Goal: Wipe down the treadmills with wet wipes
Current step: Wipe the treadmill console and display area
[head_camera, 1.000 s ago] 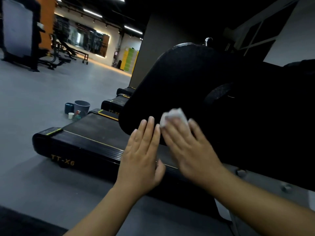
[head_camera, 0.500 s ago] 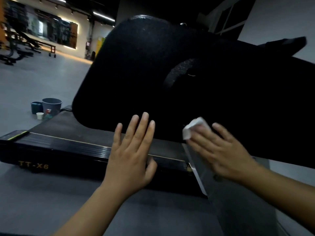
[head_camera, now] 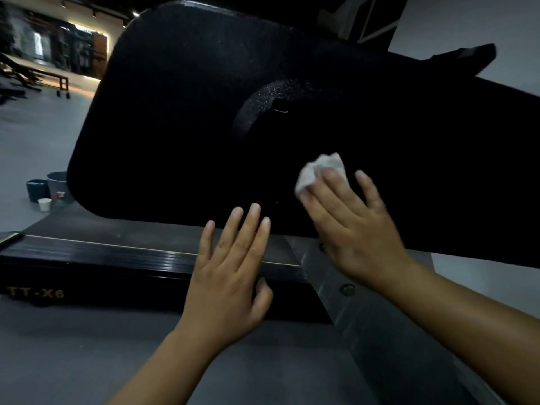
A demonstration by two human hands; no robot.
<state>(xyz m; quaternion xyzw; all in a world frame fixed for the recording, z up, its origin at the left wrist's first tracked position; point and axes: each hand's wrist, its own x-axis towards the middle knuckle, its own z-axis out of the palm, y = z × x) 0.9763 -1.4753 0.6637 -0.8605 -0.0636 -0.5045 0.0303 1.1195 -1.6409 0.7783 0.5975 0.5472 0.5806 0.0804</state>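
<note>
The back of a black treadmill console [head_camera: 190, 118] fills the upper middle of the head view. My right hand [head_camera: 356, 226] presses a crumpled white wet wipe [head_camera: 317, 171] flat against the console's lower part with straight fingers. My left hand [head_camera: 230, 270] is held up with fingers straight and close together, its fingertips at the console's lower edge; it holds nothing. Below lies the black treadmill deck [head_camera: 87, 252], marked TT-X6 on its side. A grey upright [head_camera: 344, 305] slants down to the right under my right hand.
On the grey floor at the left stand a grey bucket [head_camera: 57, 182], a dark tub [head_camera: 36, 190], a white paper cup [head_camera: 44, 204] and a small spray bottle [head_camera: 60, 197]. Gym benches [head_camera: 38, 80] stand far back left. A pale wall [head_camera: 473, 27] is at the upper right.
My right hand has slid the wipe to the right across the console's lower part, away from my left hand. The view has shifted closer and rightward. My left hand stays flat near the console's lower edge.
</note>
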